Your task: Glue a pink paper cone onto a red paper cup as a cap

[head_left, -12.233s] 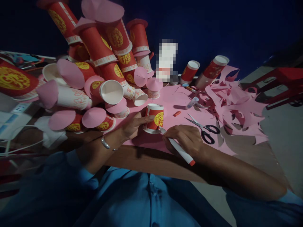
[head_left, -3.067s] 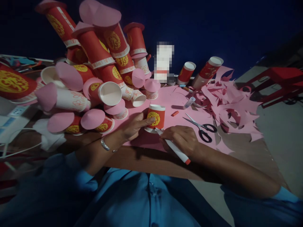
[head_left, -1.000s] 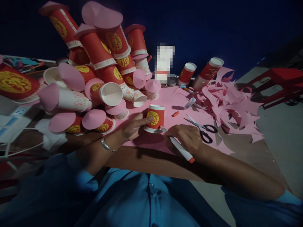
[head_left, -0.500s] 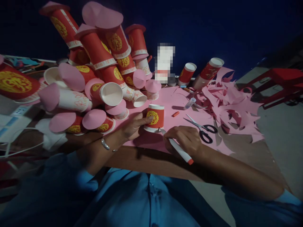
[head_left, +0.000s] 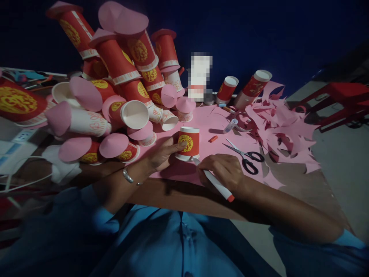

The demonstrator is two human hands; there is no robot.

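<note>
My left hand [head_left: 165, 154] grips a red paper cup [head_left: 193, 141] with a yellow round emblem, thumb across its front. White bands run along the cup's top and bottom. Closed around a white marker [head_left: 218, 184] with an orange-red end is my right hand [head_left: 226, 172]. The marker's tip meets the white band at the cup's lower right edge. Both hands are over pink paper [head_left: 207, 119] near the table's front edge. A small orange-red marker cap [head_left: 213, 139] lies right of the cup, and black-handled scissors [head_left: 249, 161] rest beyond my right hand.
At left stand stacked red cups [head_left: 117, 57] topped with pink paper cones, with more cups lying around them. Pink paper scraps [head_left: 276, 119] pile up at right. A glue stick [head_left: 230, 126] lies behind the scissors. A red stool [head_left: 343, 100] stands beyond the table.
The marker tip has shifted slightly left along the cup's lower band with my right hand. My left hand and the cup look nearly still.
</note>
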